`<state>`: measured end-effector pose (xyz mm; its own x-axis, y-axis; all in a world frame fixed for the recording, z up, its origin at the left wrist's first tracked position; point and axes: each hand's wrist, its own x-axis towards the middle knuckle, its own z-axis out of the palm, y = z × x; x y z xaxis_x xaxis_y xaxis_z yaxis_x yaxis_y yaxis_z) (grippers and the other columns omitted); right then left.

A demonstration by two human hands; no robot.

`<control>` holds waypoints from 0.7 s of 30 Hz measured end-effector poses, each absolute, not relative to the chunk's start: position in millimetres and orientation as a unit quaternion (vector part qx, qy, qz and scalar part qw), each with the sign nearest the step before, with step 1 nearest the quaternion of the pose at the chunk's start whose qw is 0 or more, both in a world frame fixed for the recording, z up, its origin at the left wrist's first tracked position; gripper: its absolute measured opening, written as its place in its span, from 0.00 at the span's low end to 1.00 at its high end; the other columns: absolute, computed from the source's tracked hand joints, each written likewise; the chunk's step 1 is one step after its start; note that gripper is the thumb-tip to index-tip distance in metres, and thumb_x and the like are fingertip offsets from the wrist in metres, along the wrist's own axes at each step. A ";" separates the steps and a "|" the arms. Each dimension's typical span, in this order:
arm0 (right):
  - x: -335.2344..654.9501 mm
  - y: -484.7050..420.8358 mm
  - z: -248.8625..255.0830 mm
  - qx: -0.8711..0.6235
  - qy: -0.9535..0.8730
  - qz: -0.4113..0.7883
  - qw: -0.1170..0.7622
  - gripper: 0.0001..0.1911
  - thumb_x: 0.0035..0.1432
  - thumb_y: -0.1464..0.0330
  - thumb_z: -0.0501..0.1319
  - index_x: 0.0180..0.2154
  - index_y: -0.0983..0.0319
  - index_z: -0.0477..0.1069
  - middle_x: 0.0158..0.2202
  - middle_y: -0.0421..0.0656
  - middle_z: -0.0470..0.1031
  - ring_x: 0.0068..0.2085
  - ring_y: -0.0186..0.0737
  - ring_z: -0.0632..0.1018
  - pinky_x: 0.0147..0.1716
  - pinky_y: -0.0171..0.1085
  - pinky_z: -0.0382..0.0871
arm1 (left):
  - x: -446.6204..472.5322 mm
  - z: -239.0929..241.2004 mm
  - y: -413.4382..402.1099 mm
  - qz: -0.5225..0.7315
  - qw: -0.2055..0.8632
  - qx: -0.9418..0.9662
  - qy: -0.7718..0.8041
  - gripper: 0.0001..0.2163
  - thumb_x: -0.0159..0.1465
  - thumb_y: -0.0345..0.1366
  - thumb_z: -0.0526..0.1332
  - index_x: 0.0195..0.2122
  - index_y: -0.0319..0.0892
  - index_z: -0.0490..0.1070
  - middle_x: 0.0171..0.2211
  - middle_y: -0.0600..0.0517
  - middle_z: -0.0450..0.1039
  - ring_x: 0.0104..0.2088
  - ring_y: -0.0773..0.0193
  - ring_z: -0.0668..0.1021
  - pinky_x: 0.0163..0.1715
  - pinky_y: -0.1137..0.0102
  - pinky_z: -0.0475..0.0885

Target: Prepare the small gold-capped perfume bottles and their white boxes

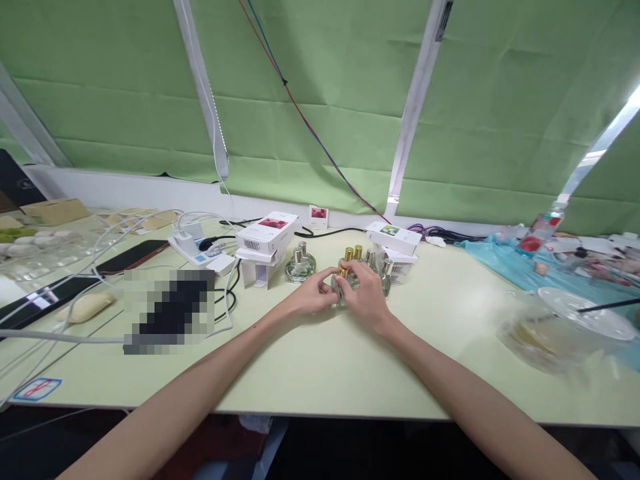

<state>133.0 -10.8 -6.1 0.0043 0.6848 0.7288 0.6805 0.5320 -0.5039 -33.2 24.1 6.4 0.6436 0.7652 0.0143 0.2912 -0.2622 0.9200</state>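
Observation:
Both my hands meet at the middle of the pale table (320, 373). My left hand (314, 295) and my right hand (364, 293) are closed around a small glass perfume bottle with a gold cap (343, 280). Right behind them stands a cluster of several more bottles (373, 261) with gold and silver caps. A separate round glass bottle (300, 265) with a silver cap stands to the left of my hands. White cartons (266, 233) are stacked at the left and another white carton (393, 237) lies at the right.
A power strip (193, 250) with white cables, dark phones (131, 256) and a blurred-out patch lie at the left. A clear plastic bowl with lid (565, 327) and a teal bag (505, 260) sit at the right. Green curtains hang behind.

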 end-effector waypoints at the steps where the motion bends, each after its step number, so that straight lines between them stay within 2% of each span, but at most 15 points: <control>1: 133.0 -10.7 -6.2 -0.483 -0.706 0.001 0.517 0.10 0.62 0.68 0.60 0.45 0.60 0.73 0.42 0.47 0.79 0.43 0.46 0.78 0.44 0.43 0.73 | -33.3 7.3 24.4 0.236 0.503 0.755 0.349 0.34 0.53 0.32 0.59 0.63 0.41 0.59 0.18 0.63 0.62 0.15 0.73 0.61 0.19 0.75 0.56; 6: 131.8 -10.2 -6.3 -0.480 -0.711 0.000 0.514 0.09 0.62 0.68 0.60 0.45 0.60 0.73 0.42 0.47 0.78 0.43 0.46 0.78 0.43 0.43 0.74 | -32.9 12.7 25.1 0.257 0.460 0.772 0.357 0.28 0.50 0.31 0.60 0.55 0.43 0.67 0.18 0.63 0.58 0.19 0.72 0.61 0.21 0.75 0.57; 11: 131.1 -10.4 -6.4 -0.479 -0.714 -0.005 0.510 0.10 0.62 0.68 0.59 0.45 0.60 0.74 0.40 0.48 0.78 0.43 0.47 0.78 0.43 0.44 0.74 | -32.5 14.3 23.1 0.276 0.383 0.799 0.372 0.25 0.50 0.35 0.62 0.51 0.42 0.69 0.19 0.63 0.55 0.21 0.70 0.61 0.22 0.74 0.56; 16: 131.4 -10.4 -6.7 -0.484 -0.710 -0.006 0.511 0.11 0.62 0.68 0.60 0.46 0.61 0.75 0.41 0.49 0.78 0.43 0.47 0.78 0.43 0.44 0.74 | -32.3 15.8 21.8 0.266 0.283 0.830 0.400 0.24 0.49 0.37 0.63 0.50 0.43 0.71 0.18 0.62 0.58 0.21 0.69 0.62 0.23 0.73 0.56; 21: 131.7 -10.4 -6.3 -0.487 -0.707 -0.013 0.512 0.12 0.61 0.68 0.60 0.46 0.62 0.75 0.40 0.49 0.78 0.43 0.47 0.78 0.42 0.43 0.74 | -32.1 16.5 23.6 0.276 0.184 0.841 0.428 0.18 0.48 0.41 0.66 0.41 0.44 0.74 0.20 0.59 0.59 0.24 0.67 0.64 0.25 0.71 0.55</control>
<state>131.7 -10.4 -6.3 -0.0006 0.6755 0.7374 0.7030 0.5247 -0.4801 -32.1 23.6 16.5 0.4816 0.8209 0.3068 0.6178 -0.5663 0.5455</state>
